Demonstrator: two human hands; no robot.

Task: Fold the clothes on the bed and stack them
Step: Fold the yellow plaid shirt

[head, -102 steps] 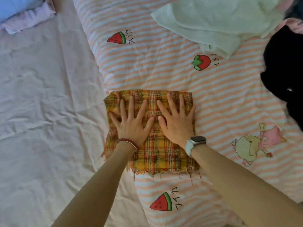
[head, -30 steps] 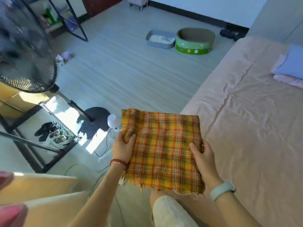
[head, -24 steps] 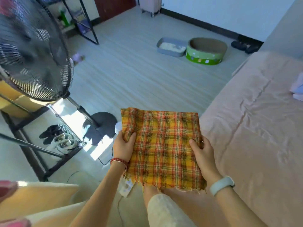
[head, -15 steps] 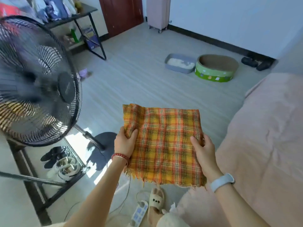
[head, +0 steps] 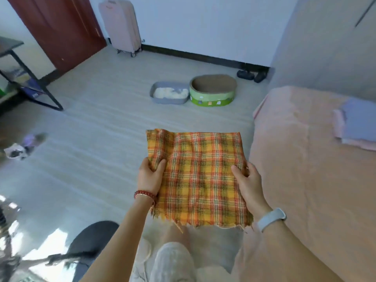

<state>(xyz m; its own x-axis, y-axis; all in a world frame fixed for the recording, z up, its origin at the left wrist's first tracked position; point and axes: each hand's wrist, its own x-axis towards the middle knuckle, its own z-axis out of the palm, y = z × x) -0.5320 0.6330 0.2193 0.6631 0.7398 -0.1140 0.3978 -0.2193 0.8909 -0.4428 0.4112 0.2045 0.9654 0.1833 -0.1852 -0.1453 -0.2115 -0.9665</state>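
Note:
A folded orange and yellow plaid cloth [head: 198, 176] with a frayed near edge is held flat in the air over the floor, just left of the bed [head: 301, 180]. My left hand [head: 149, 176] grips its left edge, thumb on top. My right hand [head: 249, 182] grips its right edge the same way. A small stack of folded clothes [head: 356, 123], lilac over pink, lies on the pink bed sheet at the far right.
On the floor ahead stand a grey litter tray [head: 168, 95] and a green oval cat scratcher [head: 212, 90]. A pink suitcase [head: 121, 25] stands by a red-brown door [head: 55, 27]. A black-framed table [head: 26, 78] is at the left, and a dark fan base [head: 89, 241] is near my legs.
I lifted the plaid cloth off the striped quilt and turned with it. The view has swung from the fan toward the far wall and bed; both hands keep their grip.

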